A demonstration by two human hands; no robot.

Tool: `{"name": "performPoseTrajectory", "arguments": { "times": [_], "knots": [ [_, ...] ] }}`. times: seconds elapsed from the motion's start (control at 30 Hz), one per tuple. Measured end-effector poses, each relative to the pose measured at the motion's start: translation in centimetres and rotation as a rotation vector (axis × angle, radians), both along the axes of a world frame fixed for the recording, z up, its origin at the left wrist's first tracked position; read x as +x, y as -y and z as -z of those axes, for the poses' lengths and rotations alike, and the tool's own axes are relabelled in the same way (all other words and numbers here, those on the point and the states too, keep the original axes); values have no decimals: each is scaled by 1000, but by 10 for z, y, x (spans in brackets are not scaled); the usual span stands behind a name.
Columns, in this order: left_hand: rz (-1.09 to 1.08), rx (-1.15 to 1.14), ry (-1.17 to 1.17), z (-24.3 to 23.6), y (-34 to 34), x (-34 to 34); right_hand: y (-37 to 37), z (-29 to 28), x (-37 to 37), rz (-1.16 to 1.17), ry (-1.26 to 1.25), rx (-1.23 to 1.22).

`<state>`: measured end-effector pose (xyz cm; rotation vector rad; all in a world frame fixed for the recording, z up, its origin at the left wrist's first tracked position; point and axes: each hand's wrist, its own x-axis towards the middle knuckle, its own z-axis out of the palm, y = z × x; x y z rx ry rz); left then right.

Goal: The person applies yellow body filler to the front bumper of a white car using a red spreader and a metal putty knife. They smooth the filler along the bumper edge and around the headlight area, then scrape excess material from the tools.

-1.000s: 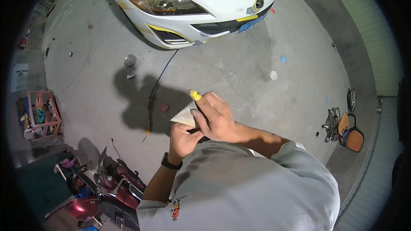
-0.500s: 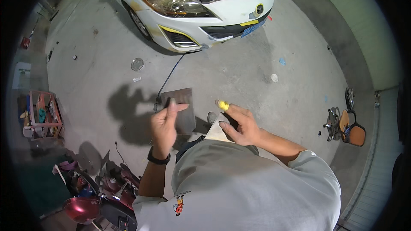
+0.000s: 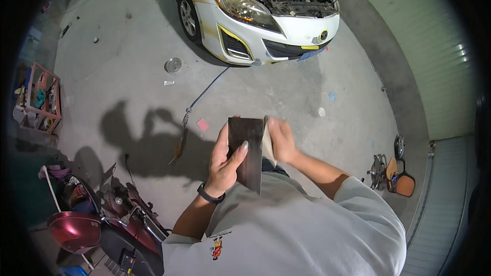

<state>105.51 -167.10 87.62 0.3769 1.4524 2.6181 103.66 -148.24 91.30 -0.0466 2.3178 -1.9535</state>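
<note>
In front of my belly my left hand [image 3: 225, 164] grips a dark flat rectangular plate [image 3: 248, 153], its thumb lying across the face. The plate is tilted, its lower corner close to my shirt. My right hand [image 3: 281, 140], a little blurred, is closed round a pale, flat putty spreader [image 3: 267, 145]. This spreader stands along the plate's right edge; whether the two touch I cannot tell. Beyond my hands is a white car [image 3: 296, 29] with its engine bay uncovered. Yellow material edges the fog-lamp opening [image 3: 235, 45] in its bumper.
A hose [image 3: 207, 90] runs from under the car across the floor, beside a pink square [image 3: 203, 125] and a round tin [image 3: 173, 65]. A red scooter [image 3: 128, 225] stands at lower left, a pink rack [image 3: 38, 97] at far left, a brown-seated chair [image 3: 404, 183] at right.
The plate has turned edge-on and come closer to my body, now in my left hand's grip. My right hand brought the spreader up beside it. The yellow on my right finger no longer shows.
</note>
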Motion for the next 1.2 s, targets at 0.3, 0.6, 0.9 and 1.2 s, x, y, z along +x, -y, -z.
{"name": "performPoseTrajectory", "arguments": {
  "times": [0.3, 0.6, 0.9, 1.2],
  "knots": [
    [100, 103, -99, -13, 35, 6, 6, -10, -10, -71, 65, 181],
    [531, -144, -222, 0, 79, -20, -22, 7, -21, -184, -655, 631],
    [-251, -576, -169, 11, 46, -9, 24, -11, 15, -193, -887, 888],
    [495, -88, 106, 5, 69, 5, -18, 3, -51, 201, -122, 685]
  ]
}}
